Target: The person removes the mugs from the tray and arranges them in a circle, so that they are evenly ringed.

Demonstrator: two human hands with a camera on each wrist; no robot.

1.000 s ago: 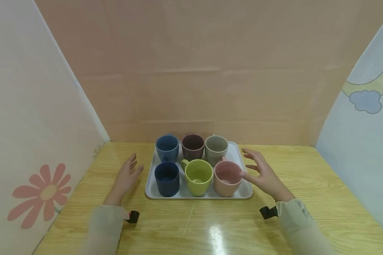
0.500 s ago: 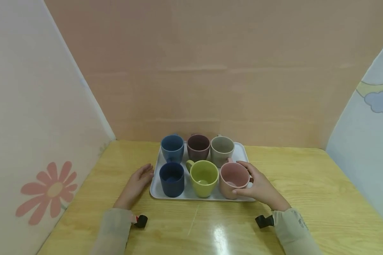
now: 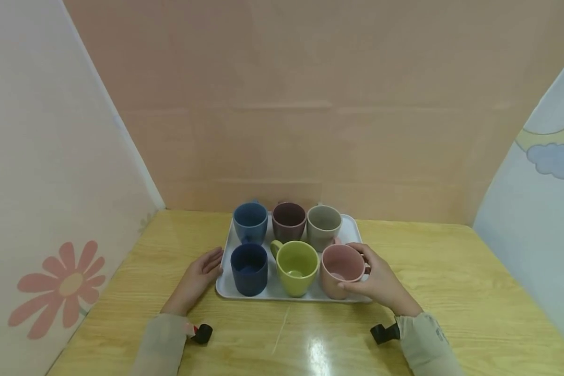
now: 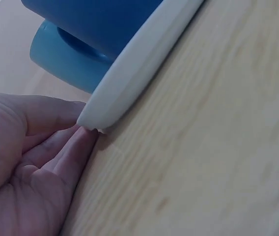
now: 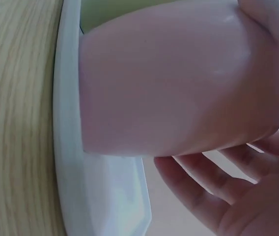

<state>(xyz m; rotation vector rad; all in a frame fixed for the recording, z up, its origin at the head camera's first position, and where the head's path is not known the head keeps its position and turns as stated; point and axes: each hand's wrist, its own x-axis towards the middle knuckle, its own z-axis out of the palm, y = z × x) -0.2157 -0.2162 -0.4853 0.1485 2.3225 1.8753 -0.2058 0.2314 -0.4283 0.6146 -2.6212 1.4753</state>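
My right hand (image 3: 377,282) grips the pink mug (image 3: 335,287), thumb at its near side and fingers round its right side. In the right wrist view the pink mug (image 5: 179,83) stands on the tray, its handle out of sight. At the left edge of the white tray (image 3: 272,292), my left hand (image 3: 198,279) pinches the rim. The left wrist view has the thumb on the tray rim (image 4: 125,78) and the fingers underneath. Beside the pink mug stand a yellow-green mug (image 3: 297,274) and a dark blue mug (image 3: 249,274).
Along the tray's back row are a blue mug (image 3: 250,224), a dark purple mug (image 3: 289,224) and a grey mug (image 3: 324,230). The wooden table (image 3: 432,271) meets a pinkish-brown back wall (image 3: 282,130). Printed panels flank both sides.
Both hands have moved inward. The right hand went from beside the pink mug to gripping it; the left hand reached the tray's left rim and took hold. The view shifted slightly.
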